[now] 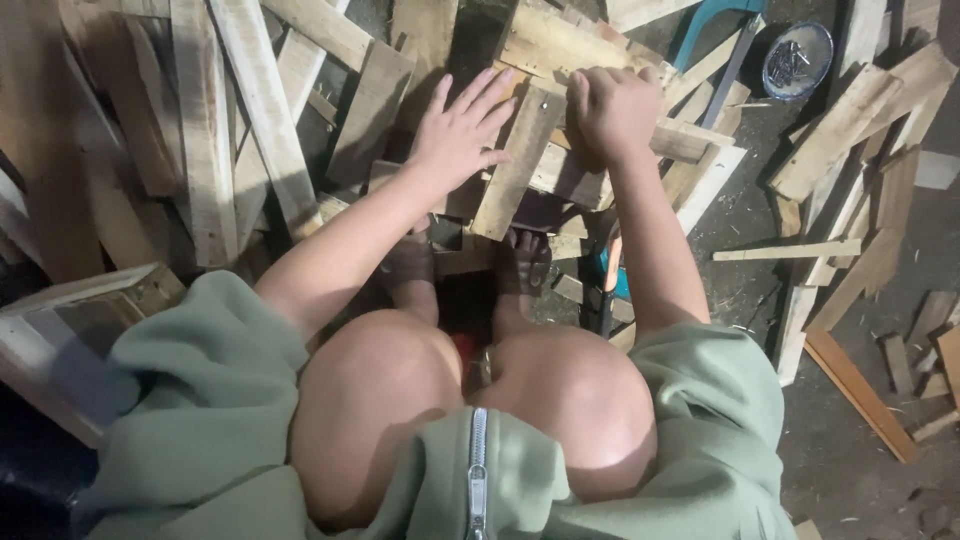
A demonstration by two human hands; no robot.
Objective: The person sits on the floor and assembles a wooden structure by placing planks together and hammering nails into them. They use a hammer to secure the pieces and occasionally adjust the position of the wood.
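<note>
Floor: dark, gritty concrete, bare only at lower right; offcuts scattered along that edge; heap of pallet boards crowding the left and top, little free room; slat lying tilted across the heap at centre; left hand flat on the boards beside it, fingers spread apart, gripping nothing; right hand closed into a fist, pressing on stacked boards; round tin of nails at top right.

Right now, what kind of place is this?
Probably a rough woodworking spot on the ground. Loose wooden planks lie piled all around, a saw rests nearby, and a round bowl of nails sits on the dirty floor.
</note>
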